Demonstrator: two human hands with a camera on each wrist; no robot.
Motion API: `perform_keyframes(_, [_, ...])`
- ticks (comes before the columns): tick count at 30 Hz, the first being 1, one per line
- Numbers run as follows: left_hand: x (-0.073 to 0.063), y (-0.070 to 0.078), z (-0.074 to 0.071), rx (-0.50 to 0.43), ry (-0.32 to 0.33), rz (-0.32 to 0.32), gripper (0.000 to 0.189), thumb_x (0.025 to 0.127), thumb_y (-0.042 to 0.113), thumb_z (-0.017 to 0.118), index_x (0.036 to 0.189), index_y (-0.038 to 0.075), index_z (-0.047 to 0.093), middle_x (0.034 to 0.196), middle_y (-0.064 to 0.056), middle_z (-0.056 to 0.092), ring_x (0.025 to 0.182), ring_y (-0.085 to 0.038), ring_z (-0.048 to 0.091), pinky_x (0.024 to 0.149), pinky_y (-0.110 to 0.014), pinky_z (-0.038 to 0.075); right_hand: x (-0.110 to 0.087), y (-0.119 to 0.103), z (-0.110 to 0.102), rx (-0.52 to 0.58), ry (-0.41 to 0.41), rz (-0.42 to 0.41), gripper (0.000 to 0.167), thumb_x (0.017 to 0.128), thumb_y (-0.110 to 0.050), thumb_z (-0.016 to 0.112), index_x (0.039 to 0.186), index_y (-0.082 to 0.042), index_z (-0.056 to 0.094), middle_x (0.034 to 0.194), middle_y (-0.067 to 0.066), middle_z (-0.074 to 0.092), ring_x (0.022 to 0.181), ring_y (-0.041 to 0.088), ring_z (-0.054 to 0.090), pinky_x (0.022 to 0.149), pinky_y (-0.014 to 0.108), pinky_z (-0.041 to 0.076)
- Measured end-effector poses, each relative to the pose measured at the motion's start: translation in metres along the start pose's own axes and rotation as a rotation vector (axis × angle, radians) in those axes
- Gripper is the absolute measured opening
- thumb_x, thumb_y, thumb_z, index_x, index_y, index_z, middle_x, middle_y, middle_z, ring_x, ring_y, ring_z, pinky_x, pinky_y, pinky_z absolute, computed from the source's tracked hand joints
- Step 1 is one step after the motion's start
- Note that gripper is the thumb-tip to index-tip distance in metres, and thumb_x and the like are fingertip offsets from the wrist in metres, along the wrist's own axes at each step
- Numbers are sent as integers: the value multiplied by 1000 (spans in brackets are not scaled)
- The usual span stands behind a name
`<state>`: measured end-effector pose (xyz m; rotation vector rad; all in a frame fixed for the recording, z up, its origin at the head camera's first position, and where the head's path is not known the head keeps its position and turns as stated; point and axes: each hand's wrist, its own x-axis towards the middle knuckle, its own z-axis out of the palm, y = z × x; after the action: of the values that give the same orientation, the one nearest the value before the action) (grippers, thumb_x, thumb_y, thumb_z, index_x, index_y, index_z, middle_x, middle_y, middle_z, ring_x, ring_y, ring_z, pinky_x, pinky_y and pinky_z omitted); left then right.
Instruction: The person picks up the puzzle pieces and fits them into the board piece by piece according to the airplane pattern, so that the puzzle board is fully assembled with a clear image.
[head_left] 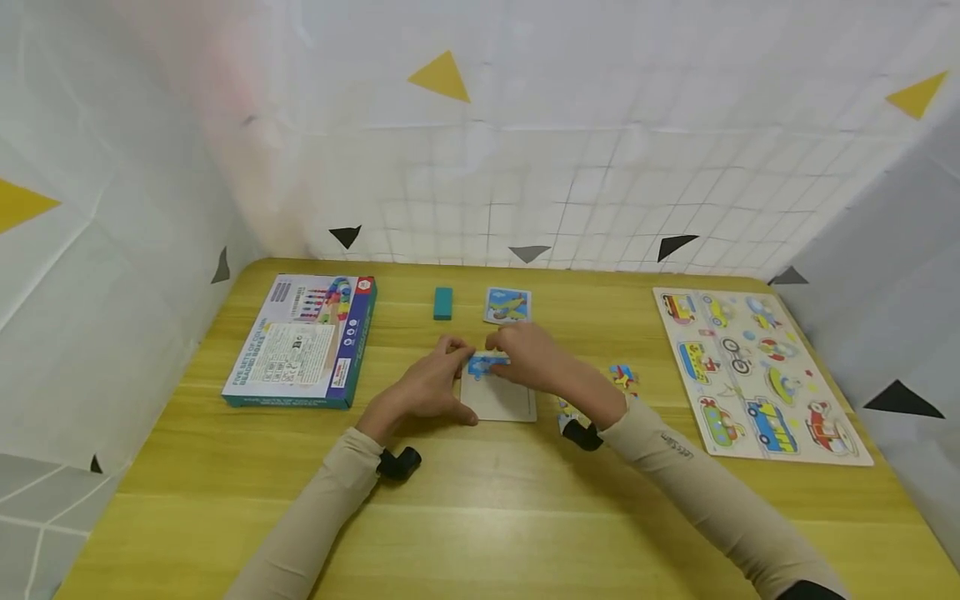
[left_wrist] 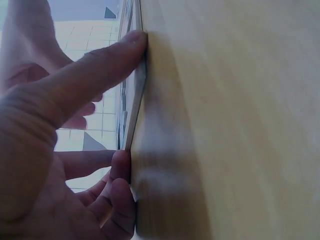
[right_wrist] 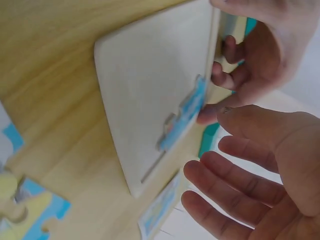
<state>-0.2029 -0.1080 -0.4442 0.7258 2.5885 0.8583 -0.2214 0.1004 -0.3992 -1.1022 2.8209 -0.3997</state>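
A shallow wooden puzzle tray [head_left: 501, 402] lies in front of me, its pale base mostly bare. Along its far edge sits a blue jigsaw strip [right_wrist: 186, 112], seen in the right wrist view. My left hand [head_left: 429, 385] holds the tray at its left side, thumb at the near corner and fingertips by the far one. Over the tray's far right part hovers my right hand [head_left: 534, 358], its fingers loosely bent with nothing between them in the right wrist view. Loose jigsaw pieces [right_wrist: 42, 207] lie right of the tray, partly hidden under my right forearm in the head view.
Beyond the tray are a small airplane picture card [head_left: 508, 305] and a teal block [head_left: 443, 303]. A boxed bead set [head_left: 300, 342] lies at the left. To the right is a large wooden vehicle puzzle board [head_left: 757, 375]. A white sheet wall [head_left: 525, 167] borders the table's back.
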Motion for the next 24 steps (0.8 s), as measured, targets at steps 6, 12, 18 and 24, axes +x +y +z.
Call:
perform_keyframes(6, [-1, 0, 1, -11, -1, -12, 110, 66, 39, 94, 154, 6, 37, 145, -5, 31, 101, -16, 51, 82, -32, 48, -13, -4, -13, -11, 7, 5, 31, 88, -15, 78, 114, 1, 71, 110, 13, 69, 100, 30, 65, 83, 41, 54])
perform_keyframes(12, [1, 0, 1, -23, -2, -13, 111, 66, 40, 94, 155, 8, 36, 147, -5, 30, 103, -16, 53, 87, -33, 48, -30, 1, -23, -18, 51, 15, 28, 88, -14, 78, 111, 0, 72, 106, 14, 68, 94, 29, 66, 79, 40, 54])
perform_keyframes(18, [1, 1, 1, -23, 7, -15, 112, 64, 38, 95, 155, 7, 36, 148, -6, 31, 104, -19, 52, 91, -36, 48, -47, 12, -32, -20, 137, 14, 24, 84, -10, 80, 105, 0, 74, 101, 13, 69, 87, 29, 67, 75, 41, 55])
perform_keyframes(24, [-1, 0, 0, -31, 16, -13, 113, 64, 37, 96, 154, 6, 36, 146, -6, 32, 103, -19, 51, 90, -35, 47, -56, 24, -41, -42, 169, 26, 24, 84, -10, 81, 104, -1, 74, 102, 15, 70, 87, 32, 68, 74, 43, 55])
